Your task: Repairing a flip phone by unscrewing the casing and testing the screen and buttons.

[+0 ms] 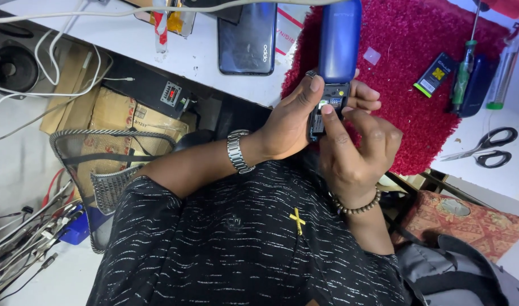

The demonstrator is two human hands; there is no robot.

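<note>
A blue phone (340,39) stands upright over the red fuzzy mat (406,107), its back cover off at the lower end so the inner compartment (329,103) shows. My left hand (287,122), with a metal watch on the wrist, grips the phone's lower end from the left, thumb against its edge. My right hand (358,150), wearing a bead bracelet, closes on the phone from below and the right. Its index finger presses into the open compartment.
A black smartphone (248,37) lies face down on the white desk. A small battery (435,73), a green-handled screwdriver (466,62) and a dark blue cover (479,85) are at the mat's right edge, with scissors (486,147) beside it. A wire basket (106,164), cardboard and cables sit at left.
</note>
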